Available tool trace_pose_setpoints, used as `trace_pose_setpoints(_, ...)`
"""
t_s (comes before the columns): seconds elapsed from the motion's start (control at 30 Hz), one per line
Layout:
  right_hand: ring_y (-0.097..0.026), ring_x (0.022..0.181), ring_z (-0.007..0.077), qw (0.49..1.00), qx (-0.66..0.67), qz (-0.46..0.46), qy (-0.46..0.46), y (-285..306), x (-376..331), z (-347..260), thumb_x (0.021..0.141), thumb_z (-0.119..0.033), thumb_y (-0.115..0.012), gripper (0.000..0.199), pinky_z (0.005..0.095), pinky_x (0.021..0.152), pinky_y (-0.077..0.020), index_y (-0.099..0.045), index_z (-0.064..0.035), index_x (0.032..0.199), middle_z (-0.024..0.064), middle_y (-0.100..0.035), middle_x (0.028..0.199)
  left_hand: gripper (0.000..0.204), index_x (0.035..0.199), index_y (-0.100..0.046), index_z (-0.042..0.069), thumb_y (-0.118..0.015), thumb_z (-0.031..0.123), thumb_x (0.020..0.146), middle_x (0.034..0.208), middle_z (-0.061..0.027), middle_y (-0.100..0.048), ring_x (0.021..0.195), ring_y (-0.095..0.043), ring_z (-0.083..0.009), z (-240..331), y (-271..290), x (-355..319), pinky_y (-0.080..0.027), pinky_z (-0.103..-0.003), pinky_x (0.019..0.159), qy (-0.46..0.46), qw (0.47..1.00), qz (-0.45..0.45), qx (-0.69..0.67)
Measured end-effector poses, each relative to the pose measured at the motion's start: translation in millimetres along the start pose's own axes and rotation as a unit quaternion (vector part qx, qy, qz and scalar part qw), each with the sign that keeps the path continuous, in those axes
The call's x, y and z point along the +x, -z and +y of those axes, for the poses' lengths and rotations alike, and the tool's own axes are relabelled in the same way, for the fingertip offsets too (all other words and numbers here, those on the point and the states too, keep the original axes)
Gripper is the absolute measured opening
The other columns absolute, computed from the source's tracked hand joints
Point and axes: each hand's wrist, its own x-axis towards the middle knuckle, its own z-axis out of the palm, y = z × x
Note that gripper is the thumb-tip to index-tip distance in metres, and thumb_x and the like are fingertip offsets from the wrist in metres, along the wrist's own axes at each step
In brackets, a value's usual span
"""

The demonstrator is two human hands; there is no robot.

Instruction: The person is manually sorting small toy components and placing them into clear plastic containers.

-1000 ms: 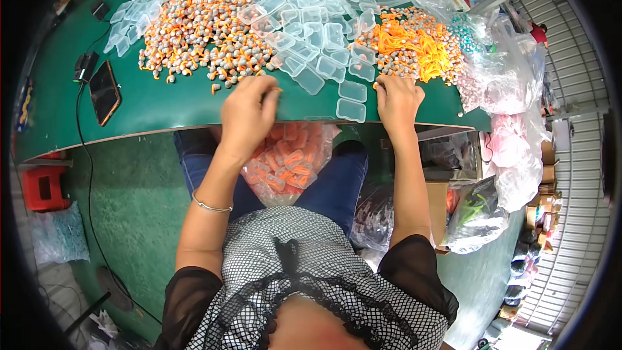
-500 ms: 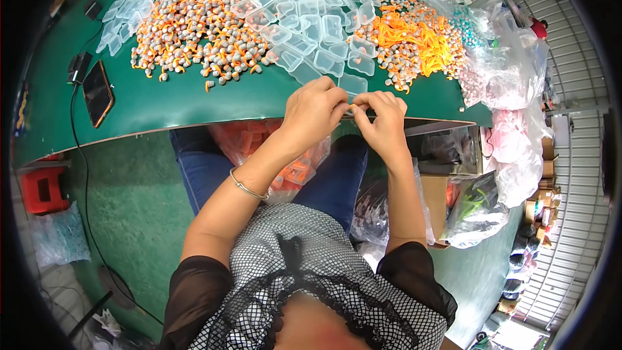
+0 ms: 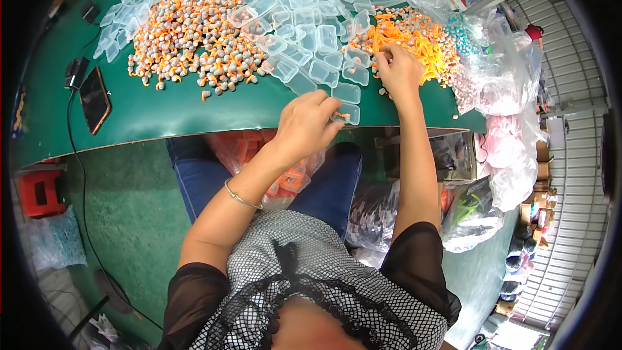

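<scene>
My left hand is at the table's front edge, its fingers curled against the left side of an open clear plastic box. A small orange-and-grey piece lies inside this box, and its lid is folded back on the far side. My right hand reaches farther out over a tangle of bright orange cords, its fingertips bent down at the near left side of the tangle. Whatever those fingertips pinch is hidden. Left of centre is a big heap of small grey-and-orange earplugs.
Many empty clear boxes are piled at the middle back. A phone with a cable lies at the left. Clear plastic bags crowd the right end. Below the edge, a bag of orange pieces sits between my knees.
My hands were together over the box, fingertips meeting at a tiny piece. My right hand has moved away to the orange cords; my left has stayed by the box, now uncovered.
</scene>
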Motion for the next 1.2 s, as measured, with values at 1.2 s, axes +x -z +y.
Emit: trace_pose_setpoints(1.2, -0.061, 0.097, 0.0295, 0.987, 0.087, -0.087, 0.107, 30, -73, -45, 0.088, -0.013, -0.065, 0.020, 0.0425, 0.087, -0.0422, -0.069, -0.0089, 0.108, 0.0090, -0.066, 0.101, 0.040, 0.107, -0.063, 0.004, -0.081, 0.014, 0.073, 0.090, -0.0106, -0.060, 0.090, -0.063, -0.0323, 0, 2, 0, -0.050, -0.043, 0.076, 0.011, 0.999, -0.029, 0.017)
